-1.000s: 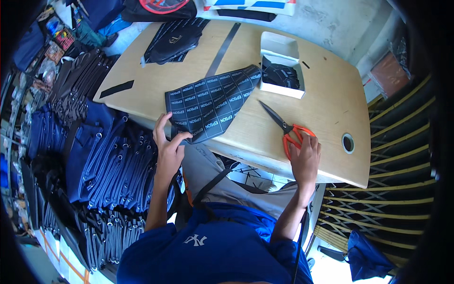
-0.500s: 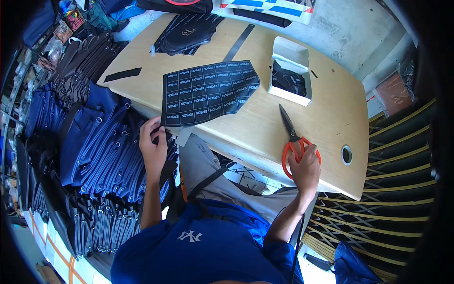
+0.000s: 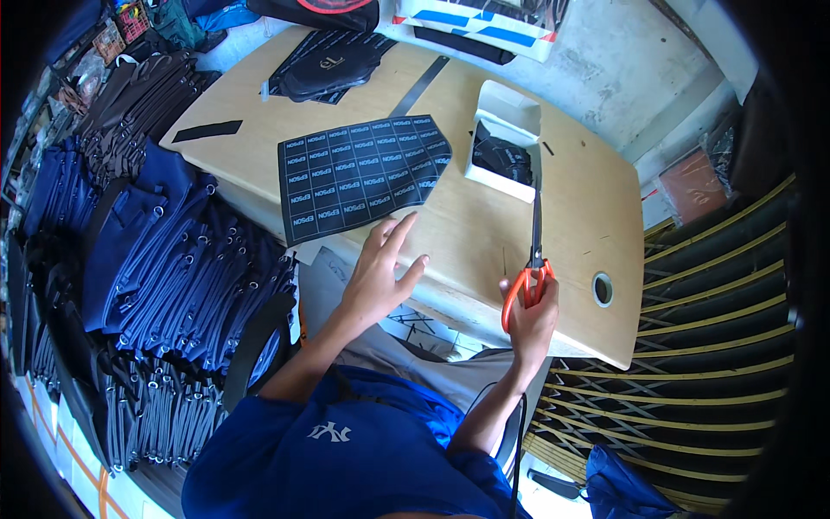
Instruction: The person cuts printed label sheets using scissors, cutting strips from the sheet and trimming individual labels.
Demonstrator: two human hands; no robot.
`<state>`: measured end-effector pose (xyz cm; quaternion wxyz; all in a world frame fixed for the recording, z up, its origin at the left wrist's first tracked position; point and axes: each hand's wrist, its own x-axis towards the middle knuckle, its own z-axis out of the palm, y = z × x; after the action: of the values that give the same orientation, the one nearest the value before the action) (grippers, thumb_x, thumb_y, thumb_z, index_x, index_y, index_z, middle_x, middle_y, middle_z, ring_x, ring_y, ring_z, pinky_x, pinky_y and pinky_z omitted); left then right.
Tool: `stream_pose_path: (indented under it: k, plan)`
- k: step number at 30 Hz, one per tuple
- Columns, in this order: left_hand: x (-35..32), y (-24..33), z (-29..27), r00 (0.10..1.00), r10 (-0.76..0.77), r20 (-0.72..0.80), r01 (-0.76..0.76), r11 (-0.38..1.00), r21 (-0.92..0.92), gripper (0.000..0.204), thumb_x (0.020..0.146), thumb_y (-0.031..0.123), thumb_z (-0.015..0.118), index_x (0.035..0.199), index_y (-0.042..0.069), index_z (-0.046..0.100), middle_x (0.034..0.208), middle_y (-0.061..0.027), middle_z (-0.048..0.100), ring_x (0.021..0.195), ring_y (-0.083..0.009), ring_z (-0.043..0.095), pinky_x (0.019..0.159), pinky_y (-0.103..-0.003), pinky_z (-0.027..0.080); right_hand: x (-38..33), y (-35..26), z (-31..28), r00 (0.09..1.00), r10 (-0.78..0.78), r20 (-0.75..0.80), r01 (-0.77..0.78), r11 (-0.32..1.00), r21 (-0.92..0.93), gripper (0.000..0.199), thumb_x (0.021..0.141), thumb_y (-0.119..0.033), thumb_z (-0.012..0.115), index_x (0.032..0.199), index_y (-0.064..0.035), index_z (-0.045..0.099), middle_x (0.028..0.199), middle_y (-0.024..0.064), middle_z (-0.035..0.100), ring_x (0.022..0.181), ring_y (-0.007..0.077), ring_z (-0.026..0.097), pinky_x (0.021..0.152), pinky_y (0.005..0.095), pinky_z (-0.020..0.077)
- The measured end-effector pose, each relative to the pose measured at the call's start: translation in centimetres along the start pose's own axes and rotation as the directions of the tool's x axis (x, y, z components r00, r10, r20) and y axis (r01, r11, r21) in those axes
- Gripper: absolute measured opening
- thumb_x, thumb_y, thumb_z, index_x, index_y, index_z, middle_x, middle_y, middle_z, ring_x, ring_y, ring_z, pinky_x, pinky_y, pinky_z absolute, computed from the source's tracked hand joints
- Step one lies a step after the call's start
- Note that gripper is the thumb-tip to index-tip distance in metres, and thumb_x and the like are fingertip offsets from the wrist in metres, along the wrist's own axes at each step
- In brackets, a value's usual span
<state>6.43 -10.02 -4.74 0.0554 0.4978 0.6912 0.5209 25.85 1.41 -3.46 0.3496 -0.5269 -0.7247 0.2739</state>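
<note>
My right hand [image 3: 533,318] grips the orange handles of a pair of scissors [image 3: 537,233], whose dark blades point away from me over the table's right half. With fingers spread and nothing in them, my left hand [image 3: 380,270] hovers by the table's near edge. Just beyond its fingertips lies a dark sheet [image 3: 359,177] with a printed white grid, its right side cut in a curve. A white open box [image 3: 504,180] stands past the scissor tips, holding black pieces [image 3: 503,157].
On the wooden table [image 3: 467,233] lie a metal ruler [image 3: 421,85], a black strip [image 3: 207,131] and a stack of dark cut pieces [image 3: 328,69]. Piles of blue bags [image 3: 173,268] crowd the left side. A folding metal gate [image 3: 692,346] stands at right.
My left hand has left the sheet's near left corner and moved right, its fingers opening. The scissors have swung to point straighter ahead. A grey strip near that corner no longer shows.
</note>
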Motion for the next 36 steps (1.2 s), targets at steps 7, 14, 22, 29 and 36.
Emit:
stream_pose_path:
  k: [7, 14, 22, 29, 36]
  plan:
    - [4.1, -1.4, 0.4, 0.925, -0.35, 0.146, 0.378, 0.885, -0.273, 0.065, 0.087, 0.01, 0.06, 0.143, 0.01, 0.026, 0.125, -0.0264, 0.042, 0.099, -0.0235, 0.061, 0.085, -0.031, 0.052, -1.4, -0.1, -0.7, 0.999, -0.009, 0.032, 0.002, 0.974, 0.227, 0.057, 0.067, -0.025, 0.082, 0.104, 0.0, 0.045, 0.077, 0.0035, 0.046, 0.067, 0.0135, 0.041, 0.063, 0.0284, 0.0403]
    - [6.7, -2.6, 2.3, 0.859, -0.49, 0.146, 0.222, 0.101, -0.97, 0.079, 0.086, -0.003, 0.052, 0.146, 0.011, 0.004, 0.13, -0.0262, 0.033, 0.109, -0.0312, 0.055, 0.099, -0.034, 0.044, -2.5, 0.1, -0.1, 0.975, -0.211, 0.066, 0.174, 0.916, 0.361, 0.079, 0.079, -0.064, 0.057, 0.115, 0.0047, 0.042, 0.074, -0.0004, 0.037, 0.065, 0.0098, 0.037, 0.059, 0.0251, 0.033]
    - [11.3, -5.2, 3.7, 0.987, 0.141, -0.076, -0.099, 0.911, 0.401, 0.054, 0.083, 0.027, 0.062, 0.126, -0.001, 0.048, 0.132, -0.024, 0.042, 0.125, -0.0411, 0.037, 0.098, -0.047, 0.037, -2.9, -0.5, -0.3, 0.964, -0.183, 0.194, 0.099, 0.92, 0.378, 0.085, 0.073, -0.062, 0.065, 0.118, 0.0059, 0.041, 0.079, 0.0067, 0.046, 0.068, 0.0159, 0.046, 0.064, 0.0298, 0.0422]
    - [11.8, -7.1, 4.2, 0.994, -0.075, 0.076, 0.012, 0.787, 0.617, 0.053, 0.084, 0.037, 0.06, 0.123, 0.002, 0.054, 0.134, -0.0215, 0.045, 0.129, -0.0358, 0.035, 0.102, -0.046, 0.03, -3.3, -0.2, -0.3, 0.955, -0.168, 0.243, 0.056, 0.911, 0.409, 0.082, 0.073, -0.059, 0.067, 0.116, 0.0059, 0.041, 0.077, 0.0066, 0.046, 0.067, 0.0144, 0.045, 0.063, 0.0282, 0.0413]
    - [6.7, -5.5, 0.7, 0.975, 0.09, 0.204, -0.182, 0.849, 0.495, 0.035, 0.084, 0.024, 0.061, 0.11, 0.001, 0.062, 0.12, -0.0173, 0.058, 0.119, -0.0334, 0.048, 0.098, -0.044, 0.035, -3.6, -0.8, -0.3, 0.943, -0.16, 0.291, 0.024, 0.907, 0.421, 0.077, 0.077, -0.056, 0.065, 0.116, 0.0059, 0.041, 0.071, 0.0033, 0.046, 0.064, 0.0121, 0.044, 0.058, 0.0267, 0.0387]
